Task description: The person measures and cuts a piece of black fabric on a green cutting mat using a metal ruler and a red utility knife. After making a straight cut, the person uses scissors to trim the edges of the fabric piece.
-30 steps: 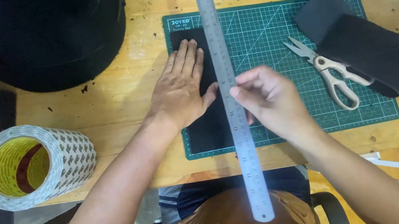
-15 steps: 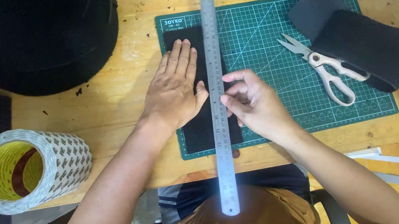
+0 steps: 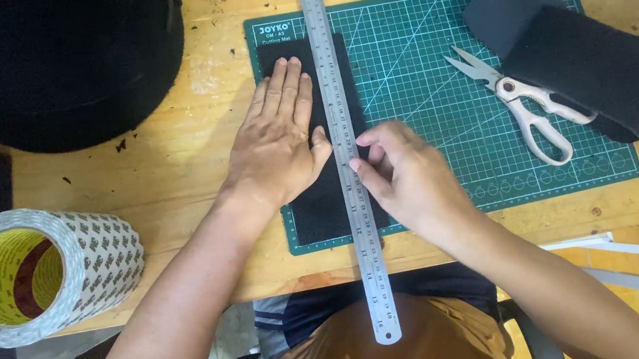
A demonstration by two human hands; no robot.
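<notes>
Bench: wooden worktop (image 3: 168, 167), cluttered along its far edge.
Mat: green gridded cutting mat (image 3: 440, 87) with a small printed label at its top left corner.
Tape: big white patterned tape roll (image 3: 41, 273) with a yellow core, at the left edge.
Strip: black fabric strip (image 3: 316, 213) lies lengthwise on the mat.
Ruler: steel ruler (image 3: 351, 167) runs along the strip, its near end overhanging the bench.
Left hand: left hand (image 3: 277, 144), flat and open, presses the strip.
Right hand: right hand (image 3: 407, 180) pinches the ruler's edge.
Scissors: scissors (image 3: 521, 105) rest to the right, beside a rolled piece of black fabric (image 3: 596, 70).
Tip: keep the ruler parallel to the grid (firm downward pressure helps).
</notes>
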